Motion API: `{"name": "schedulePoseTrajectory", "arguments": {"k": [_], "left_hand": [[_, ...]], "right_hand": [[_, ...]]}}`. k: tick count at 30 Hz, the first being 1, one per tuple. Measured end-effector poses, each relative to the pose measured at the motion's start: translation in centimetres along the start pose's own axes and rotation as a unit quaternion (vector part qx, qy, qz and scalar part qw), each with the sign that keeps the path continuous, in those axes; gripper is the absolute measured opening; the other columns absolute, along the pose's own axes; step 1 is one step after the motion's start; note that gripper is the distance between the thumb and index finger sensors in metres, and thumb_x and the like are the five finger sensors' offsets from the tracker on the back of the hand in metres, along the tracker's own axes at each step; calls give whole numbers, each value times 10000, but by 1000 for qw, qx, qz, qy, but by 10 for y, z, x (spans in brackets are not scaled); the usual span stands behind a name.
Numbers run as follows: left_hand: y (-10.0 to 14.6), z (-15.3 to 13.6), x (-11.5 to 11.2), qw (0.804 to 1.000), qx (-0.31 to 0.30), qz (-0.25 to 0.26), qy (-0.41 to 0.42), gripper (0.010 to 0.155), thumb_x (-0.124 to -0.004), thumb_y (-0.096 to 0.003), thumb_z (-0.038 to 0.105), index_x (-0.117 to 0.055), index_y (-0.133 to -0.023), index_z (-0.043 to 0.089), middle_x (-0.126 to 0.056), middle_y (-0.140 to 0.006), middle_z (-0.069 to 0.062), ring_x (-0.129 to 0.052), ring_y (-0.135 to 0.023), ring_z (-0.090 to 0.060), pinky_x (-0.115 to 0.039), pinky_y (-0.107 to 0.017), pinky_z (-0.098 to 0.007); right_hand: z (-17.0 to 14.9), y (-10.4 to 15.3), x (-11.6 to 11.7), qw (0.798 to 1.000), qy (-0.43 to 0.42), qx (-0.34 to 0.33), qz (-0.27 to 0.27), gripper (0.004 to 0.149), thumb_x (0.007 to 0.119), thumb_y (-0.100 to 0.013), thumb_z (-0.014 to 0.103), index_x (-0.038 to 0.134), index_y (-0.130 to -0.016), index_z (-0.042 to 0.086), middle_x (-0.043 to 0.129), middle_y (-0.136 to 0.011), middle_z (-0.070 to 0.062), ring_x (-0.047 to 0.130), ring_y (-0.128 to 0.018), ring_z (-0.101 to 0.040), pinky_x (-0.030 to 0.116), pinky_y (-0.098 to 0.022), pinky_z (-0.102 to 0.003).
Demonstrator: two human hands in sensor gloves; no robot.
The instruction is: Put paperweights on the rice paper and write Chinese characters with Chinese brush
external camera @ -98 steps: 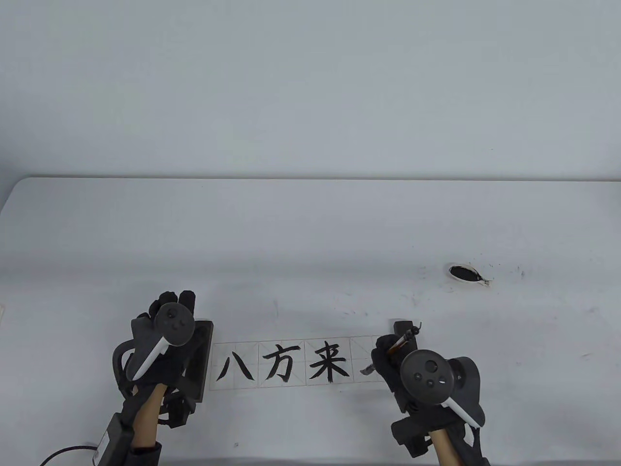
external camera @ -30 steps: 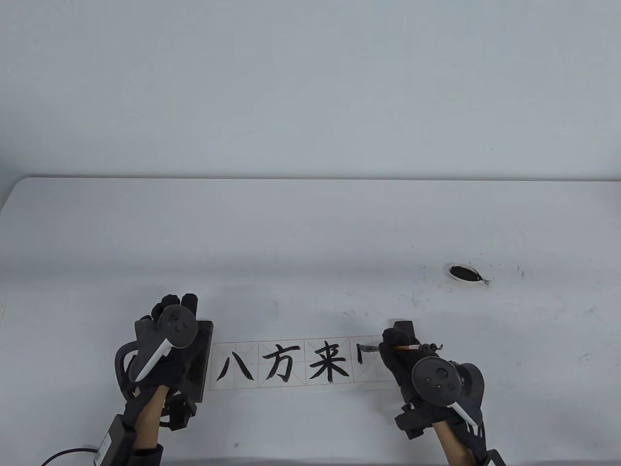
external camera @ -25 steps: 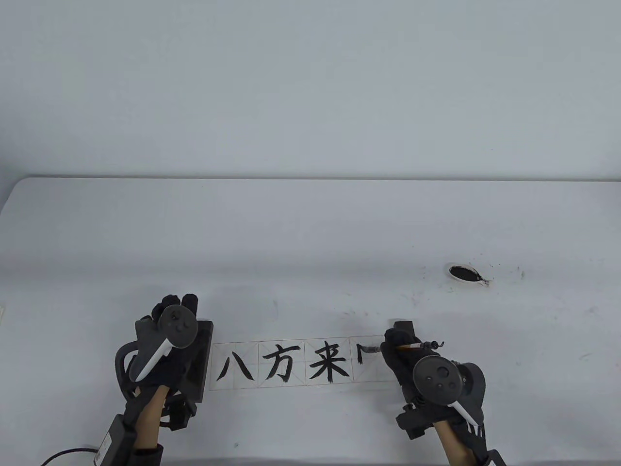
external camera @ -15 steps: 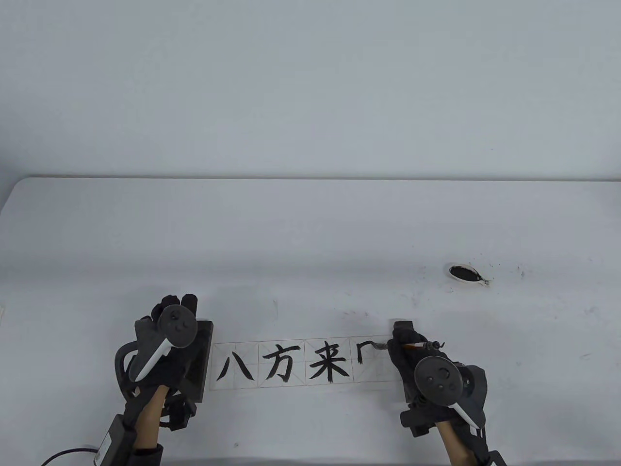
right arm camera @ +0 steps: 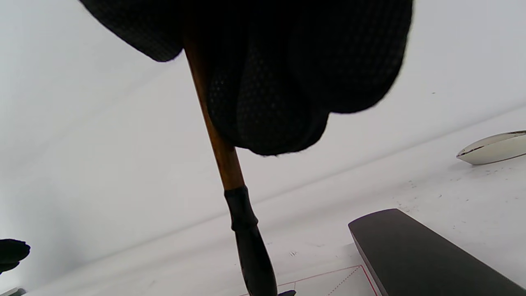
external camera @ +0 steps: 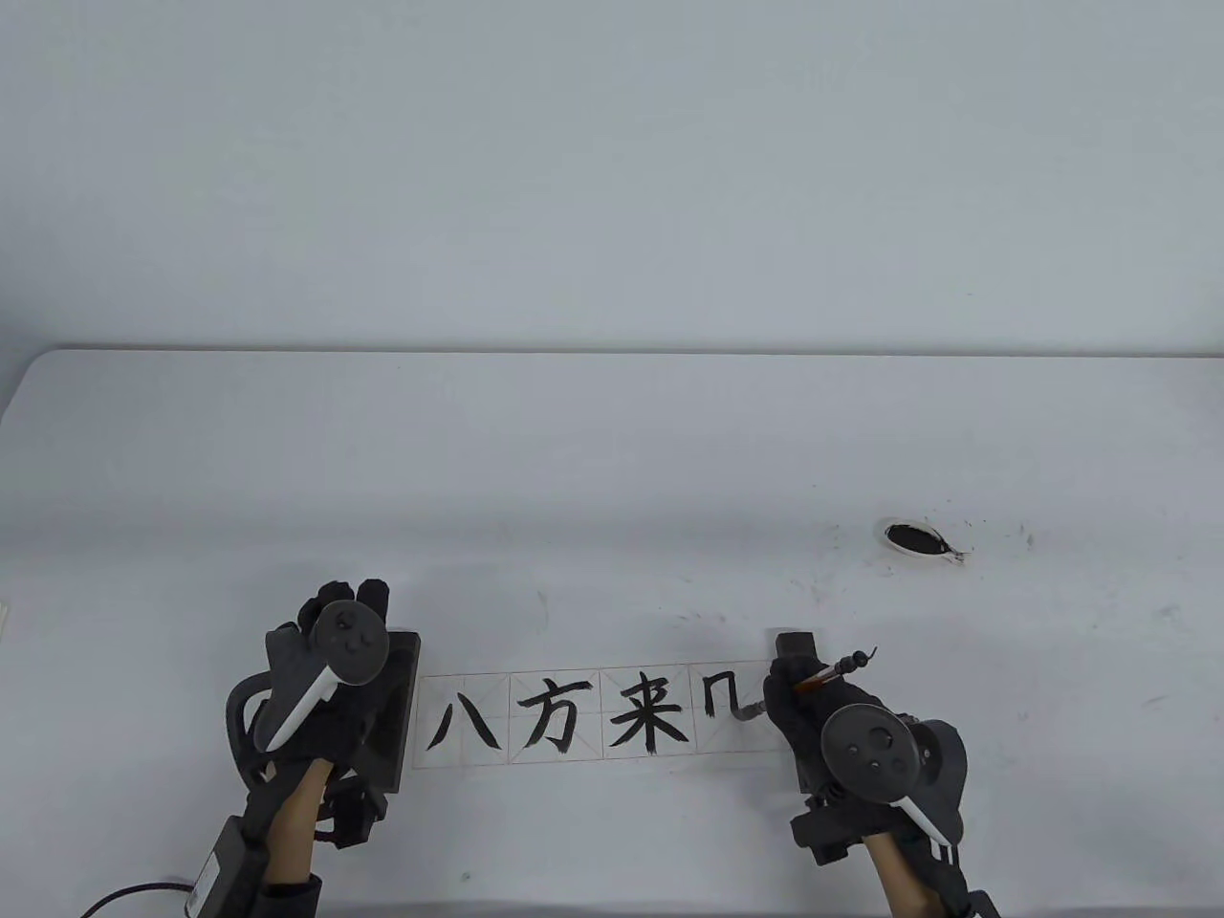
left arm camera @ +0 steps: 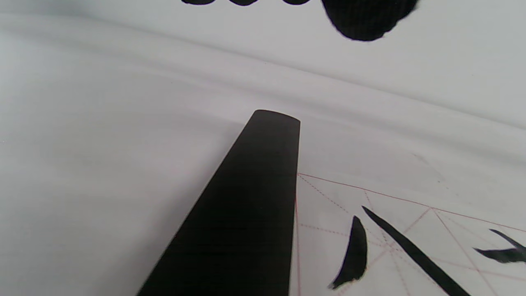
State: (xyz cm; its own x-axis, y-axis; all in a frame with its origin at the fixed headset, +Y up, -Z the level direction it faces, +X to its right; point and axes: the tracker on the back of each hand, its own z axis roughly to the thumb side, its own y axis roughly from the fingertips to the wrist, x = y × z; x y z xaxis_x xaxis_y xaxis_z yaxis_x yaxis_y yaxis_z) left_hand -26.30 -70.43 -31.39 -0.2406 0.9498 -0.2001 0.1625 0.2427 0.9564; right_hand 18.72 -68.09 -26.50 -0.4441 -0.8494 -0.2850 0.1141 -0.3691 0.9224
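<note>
1. Rice paper strip (external camera: 574,717) lies flat on white table (external camera: 612,449), near front edge, red grid boxes across it.
2. Three finished characters in black ink, 八 (external camera: 462,719), 方 (external camera: 555,714), 来 (external camera: 650,715); 4th box has a partial character (external camera: 719,698), two strokes so far.
3. L paperweight (external camera: 397,708), dark bar, sits on strip's left end; in left wrist view it covers paper's left edge (left arm camera: 246,213).
4. Left hand (external camera: 330,688) rests on L paperweight, fingers look straight & reach past its far end; fingertips (left arm camera: 361,20) hang in at top of wrist view. Hand flat, not gripping.
5. R paperweight (external camera: 794,645) on strip's right end, mostly hidden under right hand; seen clearly in right wrist view (right arm camera: 411,250).
6. Right hand (external camera: 813,712) grips Chinese brush (external camera: 827,674), fingers curled round brown shaft (right arm camera: 213,135).
7. Brush tilts, top end w/ loop up-right, dark tip down on paper at 4th box's right side.
8. Ink dish (external camera: 918,540), small oval w/ black ink, well apart to the right-rear; ink specks on table round it.
</note>
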Motion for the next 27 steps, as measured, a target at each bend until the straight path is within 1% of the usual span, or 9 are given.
{"name": "schedulePoseTrajectory", "arguments": {"k": [2, 3, 7, 9, 13, 14, 17, 23, 27], "left_hand": [[0, 0, 0, 1000, 0, 0, 0, 794, -574, -550, 540, -136, -1191, 379, -136, -1284, -48, -202, -1213, -347, -137, -858, -502], [0, 0, 0, 1000, 0, 0, 0, 794, -575, -551, 540, -133, -1191, 380, -134, -1284, -46, -200, -1212, -350, -136, -858, -502], [0, 0, 0, 1000, 0, 0, 0, 794, -574, -550, 540, -133, -1191, 380, -132, -1283, -66, -197, -1212, -350, -136, -858, -501], [0, 0, 0, 1000, 0, 0, 0, 795, -574, -550, 540, -133, -1191, 379, -134, -1284, -46, -199, -1212, -347, -136, -858, -502], [0, 0, 0, 1000, 0, -1, -1, 795, -575, -550, 540, -134, -1192, 379, -134, -1284, -65, -200, -1212, -350, -136, -857, -503], [0, 0, 0, 1000, 0, -2, -1, 794, -574, -551, 540, -132, -1191, 381, -133, -1284, -48, -198, -1211, -350, -136, -858, -502], [0, 0, 0, 1000, 0, -2, -2, 794, -574, -550, 540, -132, -1191, 383, -134, -1284, -61, -198, -1212, -348, -136, -858, -502], [-1, 0, 0, 1000, 2, -5, -1, 794, -574, -550, 540, -133, -1191, 381, -132, -1284, -55, -198, -1212, -350, -136, -858, -501], [-1, 0, -1, 1000, 3, -6, -1, 793, -574, -551, 540, -132, -1190, 382, -132, -1284, -52, -198, -1212, -347, -134, -858, -501]], "right_hand": [[0, 1, -1, 1000, -14, -1, -18, 406, 689, -543, 386, 812, -796, 93, 981, -623, -114, 1017, -439, -220, 875, -307, -323], [0, 1, -1, 1000, -18, -2, -18, 410, 688, -545, 387, 808, -802, 91, 978, -632, -115, 1016, -447, -221, 875, -311, -325], [2, 1, 3, 1000, -16, -10, -3, 419, 685, -550, 385, 788, -829, 91, 966, -668, -122, 1012, -482, -230, 874, -335, -335], [2, 1, 4, 1000, -14, -13, 1, 423, 684, -552, 384, 783, -837, 88, 962, -679, -125, 1010, -495, -233, 874, -343, -338], [3, 1, 6, 1000, -11, -15, 9, 424, 683, -554, 381, 775, -847, 89, 955, -695, -130, 1006, -511, -240, 872, -353, -345], [3, 1, 6, 1000, -8, -14, 14, 425, 683, -555, 380, 775, -848, 88, 954, -696, -131, 1006, -512, -241, 871, -354, -346], [4, 1, 7, 1000, 0, -16, 23, 422, 684, -554, 381, 780, -843, 88, 958, -690, -131, 1006, -508, -240, 871, -351, -345], [6, 1, 4, 999, -13, -22, 34, 407, 690, -547, 382, 816, -797, 88, 983, -628, -120, 1018, -446, -229, 877, -312, -332], [8, 3, 1, 997, -38, -27, 61, 403, 690, -544, 385, 829, -778, 89, 993, -600, -116, 1023, -418, -218, 880, -292, -320]]}}
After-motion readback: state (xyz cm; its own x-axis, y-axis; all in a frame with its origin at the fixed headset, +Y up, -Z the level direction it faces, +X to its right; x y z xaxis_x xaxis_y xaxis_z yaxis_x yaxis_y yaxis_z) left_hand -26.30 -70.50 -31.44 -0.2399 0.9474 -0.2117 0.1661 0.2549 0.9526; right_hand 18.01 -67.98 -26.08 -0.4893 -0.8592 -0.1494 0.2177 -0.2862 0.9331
